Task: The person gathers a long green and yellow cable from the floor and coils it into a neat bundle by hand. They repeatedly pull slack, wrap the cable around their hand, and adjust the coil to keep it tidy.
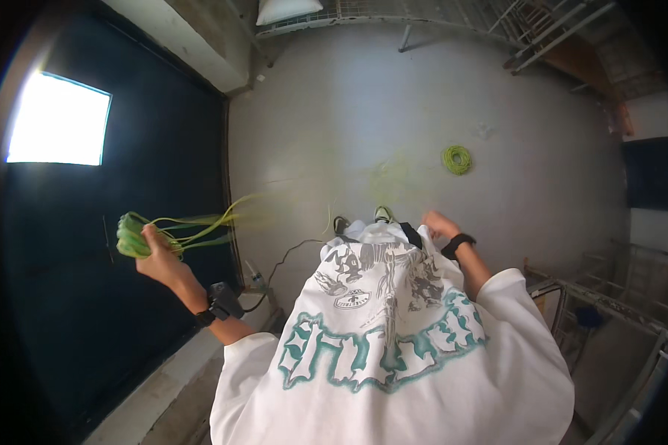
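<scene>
My left hand (159, 258) is raised out to the left in front of the dark door, its fingers wrapped round a bundle of yellow-green cord (131, 236). Several loose strands (214, 222) stream from the bundle to the right, blurred by motion. My right hand (439, 224) is at the right beside my shirt hem, with its fingers curled closed. Whether anything is inside them is hidden. On the floor ahead and to the right lies a round coil of the same yellow-green cord (456, 159), apart from both hands.
A dark door (163, 133) with a bright window (59, 119) stands at the left. Metal bed frames (453, 28) line the far side, with a white pillow (289, 9) on one. More metal framing (608, 300) is at the right. A dark cable (278, 265) runs near my left wrist.
</scene>
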`<state>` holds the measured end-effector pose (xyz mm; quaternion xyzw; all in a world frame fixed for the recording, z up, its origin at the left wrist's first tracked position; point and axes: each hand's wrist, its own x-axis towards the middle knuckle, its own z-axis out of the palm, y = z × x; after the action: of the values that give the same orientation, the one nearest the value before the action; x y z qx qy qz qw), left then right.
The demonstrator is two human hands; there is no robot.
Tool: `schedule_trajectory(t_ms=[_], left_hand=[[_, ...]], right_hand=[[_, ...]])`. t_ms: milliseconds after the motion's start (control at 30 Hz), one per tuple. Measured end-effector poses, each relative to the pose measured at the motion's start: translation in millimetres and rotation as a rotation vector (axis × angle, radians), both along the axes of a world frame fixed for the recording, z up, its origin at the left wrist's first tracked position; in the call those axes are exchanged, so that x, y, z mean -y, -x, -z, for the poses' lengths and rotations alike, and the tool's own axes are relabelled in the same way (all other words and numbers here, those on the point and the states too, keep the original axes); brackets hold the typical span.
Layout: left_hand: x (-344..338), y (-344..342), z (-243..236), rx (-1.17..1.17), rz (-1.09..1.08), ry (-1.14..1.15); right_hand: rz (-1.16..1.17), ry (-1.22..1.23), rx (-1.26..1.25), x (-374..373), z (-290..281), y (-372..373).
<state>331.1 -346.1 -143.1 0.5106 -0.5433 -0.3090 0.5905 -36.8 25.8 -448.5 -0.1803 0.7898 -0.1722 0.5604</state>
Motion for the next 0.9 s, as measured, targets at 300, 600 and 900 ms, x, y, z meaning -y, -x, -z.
schedule_trajectory(t_ms=[300, 600, 900], left_hand=[[-10.2, 23.2, 27.7, 0.044, 0.115, -0.098], [-9.0, 30.5, 24.9, -0.055, 0.161, -0.005], [-11.6, 35.4, 23.1, -0.016, 0.214, -0.085]], right_hand=[[0.727, 1.045, -1.282, 0.4, -220.8, 78.6], [0.066, -0.295, 0.061, -21.4, 37.1, 18.6], [0.282, 0.34, -0.987, 33.7, -80.3, 56.8]])
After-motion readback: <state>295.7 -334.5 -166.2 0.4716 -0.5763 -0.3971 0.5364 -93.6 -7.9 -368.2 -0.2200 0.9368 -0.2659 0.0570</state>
